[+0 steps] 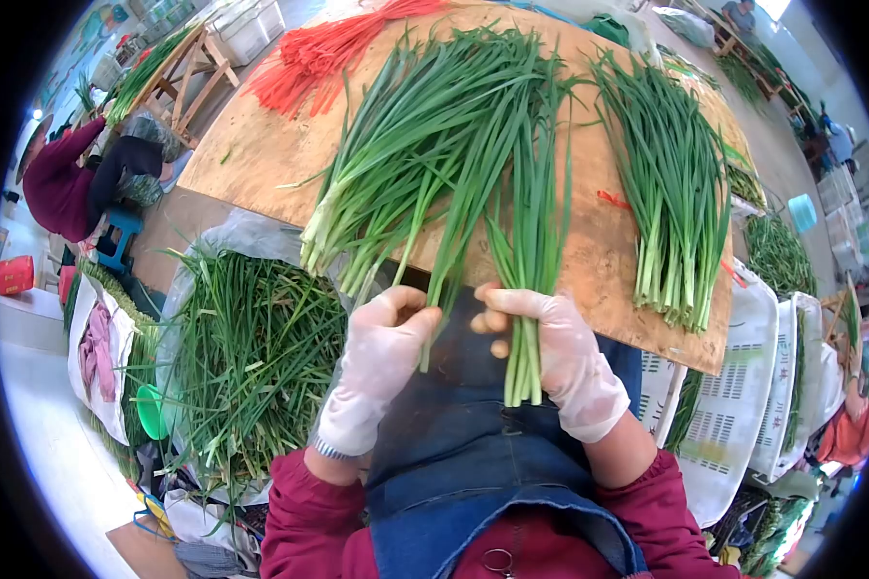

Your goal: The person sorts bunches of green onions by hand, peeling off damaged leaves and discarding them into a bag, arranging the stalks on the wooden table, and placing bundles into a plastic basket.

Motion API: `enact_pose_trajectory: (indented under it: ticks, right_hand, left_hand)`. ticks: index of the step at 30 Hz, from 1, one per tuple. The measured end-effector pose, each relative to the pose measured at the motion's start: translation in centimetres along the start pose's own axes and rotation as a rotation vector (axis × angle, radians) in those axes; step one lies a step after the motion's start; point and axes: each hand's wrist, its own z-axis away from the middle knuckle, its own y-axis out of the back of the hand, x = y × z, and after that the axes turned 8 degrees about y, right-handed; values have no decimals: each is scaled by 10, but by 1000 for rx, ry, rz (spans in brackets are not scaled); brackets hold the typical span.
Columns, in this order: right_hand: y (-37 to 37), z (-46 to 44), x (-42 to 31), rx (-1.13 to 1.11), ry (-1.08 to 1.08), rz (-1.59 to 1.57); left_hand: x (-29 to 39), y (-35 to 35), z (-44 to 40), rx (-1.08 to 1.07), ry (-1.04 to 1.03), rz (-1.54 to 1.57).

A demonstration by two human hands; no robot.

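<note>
My left hand (381, 343), in a thin whitish glove, pinches a few garlic chive stalks (441, 289) at the table's front edge. In my right hand (555, 347), gloved the same way, is a small bunch of garlic chives (526, 246), its pale cut ends pointing down toward my apron. A large loose pile of garlic chives (444, 116) spreads over the wooden table (261, 174), leaves toward the far side. To the right lies a separate thick bunch of garlic chives (668, 193), stem ends near the front edge.
Red ties (323, 53) lie heaped at the table's far left, with a single red tie (613, 200) beside the right bunch. A lined container of loose greens (261, 357) stands at left. White crates (734, 386) are at right. Another person (72, 183) sits at far left.
</note>
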Motion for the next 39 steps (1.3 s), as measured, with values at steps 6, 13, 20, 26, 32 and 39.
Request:
enact_pose_trajectory:
  ticks: [6,13,20,26,32,39]
  right_hand:
    - [-13,-2,11,-27,114,112]
    - [-18,1,16,24,172,60]
    - [-20,5,18,-25,162,130]
    - [-9,-1,18,-75,115,-68]
    - [10,-3,14,-131,41,-215]
    - [9,-2,12,-107,70,-212]
  left_hand:
    - [7,-3,20,-150,136,158]
    - [6,-16,36,-11,107,236]
    - [-10,-22,33,96,-171,49]
    - [-15,3,65,364,-276,301]
    - [-89,113,90,866,-60,77]
    - [-39,30,50,555,-689,-1005]
